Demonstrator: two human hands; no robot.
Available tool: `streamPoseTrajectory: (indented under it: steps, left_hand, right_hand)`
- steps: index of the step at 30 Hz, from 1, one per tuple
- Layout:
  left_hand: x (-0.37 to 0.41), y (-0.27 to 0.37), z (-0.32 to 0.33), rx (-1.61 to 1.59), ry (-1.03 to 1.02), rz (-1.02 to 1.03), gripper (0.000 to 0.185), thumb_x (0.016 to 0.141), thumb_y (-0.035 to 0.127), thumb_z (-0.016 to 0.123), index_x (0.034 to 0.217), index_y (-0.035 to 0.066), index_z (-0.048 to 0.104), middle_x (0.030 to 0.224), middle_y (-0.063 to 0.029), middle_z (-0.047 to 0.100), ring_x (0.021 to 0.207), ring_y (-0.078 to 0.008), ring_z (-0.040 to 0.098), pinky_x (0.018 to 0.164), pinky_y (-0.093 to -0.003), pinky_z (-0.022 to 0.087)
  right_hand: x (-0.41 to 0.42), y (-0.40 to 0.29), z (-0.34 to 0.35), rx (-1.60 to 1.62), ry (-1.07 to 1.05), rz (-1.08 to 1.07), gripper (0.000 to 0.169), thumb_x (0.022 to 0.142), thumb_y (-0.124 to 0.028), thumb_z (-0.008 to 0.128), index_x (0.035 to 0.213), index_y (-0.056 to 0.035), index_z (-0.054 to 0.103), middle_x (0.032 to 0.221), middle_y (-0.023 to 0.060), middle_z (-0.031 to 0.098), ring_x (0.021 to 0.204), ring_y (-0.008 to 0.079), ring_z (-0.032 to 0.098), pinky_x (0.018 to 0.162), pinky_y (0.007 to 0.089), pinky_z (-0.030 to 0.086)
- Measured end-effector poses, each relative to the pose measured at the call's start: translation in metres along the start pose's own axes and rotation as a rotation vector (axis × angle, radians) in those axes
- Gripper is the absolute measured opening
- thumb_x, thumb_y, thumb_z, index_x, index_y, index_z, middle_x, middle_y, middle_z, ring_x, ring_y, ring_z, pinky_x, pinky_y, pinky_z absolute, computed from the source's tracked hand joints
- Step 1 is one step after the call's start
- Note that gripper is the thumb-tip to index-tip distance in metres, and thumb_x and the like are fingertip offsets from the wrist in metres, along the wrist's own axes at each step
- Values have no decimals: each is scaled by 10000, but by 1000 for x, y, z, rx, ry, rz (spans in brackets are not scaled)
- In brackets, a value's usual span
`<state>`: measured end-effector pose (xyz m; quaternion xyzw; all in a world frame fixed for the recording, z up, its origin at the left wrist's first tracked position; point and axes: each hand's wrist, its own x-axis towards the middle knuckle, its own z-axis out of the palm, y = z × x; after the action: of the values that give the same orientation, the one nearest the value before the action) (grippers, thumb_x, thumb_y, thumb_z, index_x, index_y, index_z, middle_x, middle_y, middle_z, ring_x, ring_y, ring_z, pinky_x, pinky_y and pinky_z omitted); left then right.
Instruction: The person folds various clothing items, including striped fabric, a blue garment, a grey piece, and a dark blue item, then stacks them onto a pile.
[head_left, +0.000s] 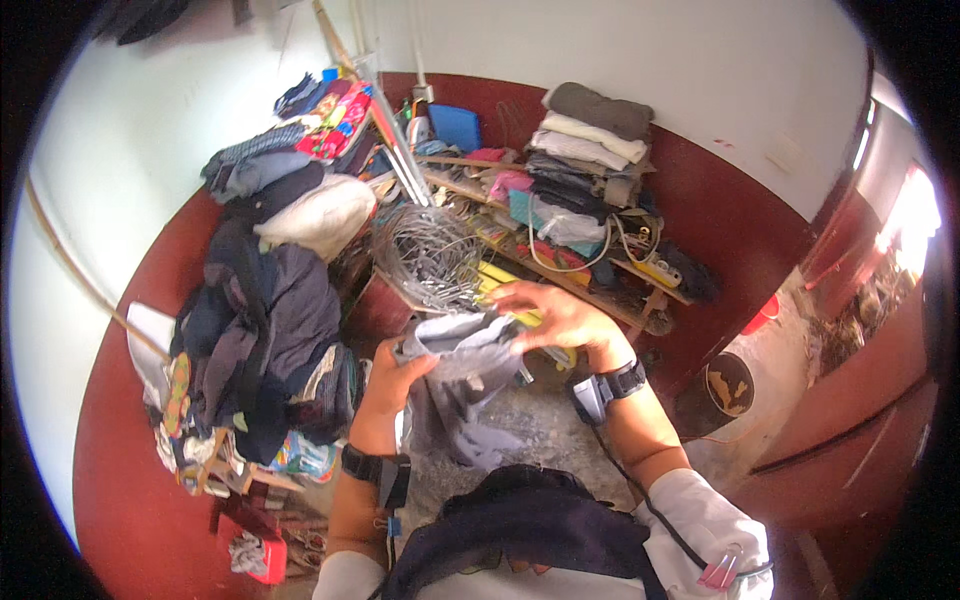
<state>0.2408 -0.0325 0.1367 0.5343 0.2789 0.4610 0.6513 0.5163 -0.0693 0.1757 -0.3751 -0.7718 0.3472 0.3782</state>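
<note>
A grey cloth garment (469, 364) hangs in front of me, its upper edge bunched into an opening and its lower part drooping over the floor. My left hand (397, 375) grips the left end of that edge, thumb on top. At the right end, my right hand (559, 319) is curved with fingers spread, its fingertips at the cloth; whether they pinch it I cannot tell. Just beyond the garment lies a coil of metal wire (427, 251). Both wrists wear black straps with small devices.
Dark clothes (277, 322) are heaped on the left. Folded clothes (592, 142) are stacked on a wooden shelf (555, 274) at the back. Metal poles (405, 169) lean near the corner. A bucket (729, 384) stands on the right, and a red container (262, 555) at lower left.
</note>
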Motion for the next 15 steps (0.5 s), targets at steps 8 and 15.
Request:
streamPoseTrajectory:
  steps: [8,15]
  left_hand:
    - [-4,3,2,373,-323,-63,255,734,88,687,947,-37,622,819,-8,617,741,-75,533,659,-236,436]
    - [-15,4,-26,636,-211,106,251,723,135,727,897,-11,620,758,12,595,712,-60,508,631,-230,423]
  right_hand:
    - [17,-37,53,-189,-131,-30,874,573,-303,798,1290,-52,365,1204,227,486,1095,339,499,900,364,404]
    - [28,-36,72,-347,-266,214,484,664,-407,704,822,36,589,759,227,603,767,383,590,662,417,453]
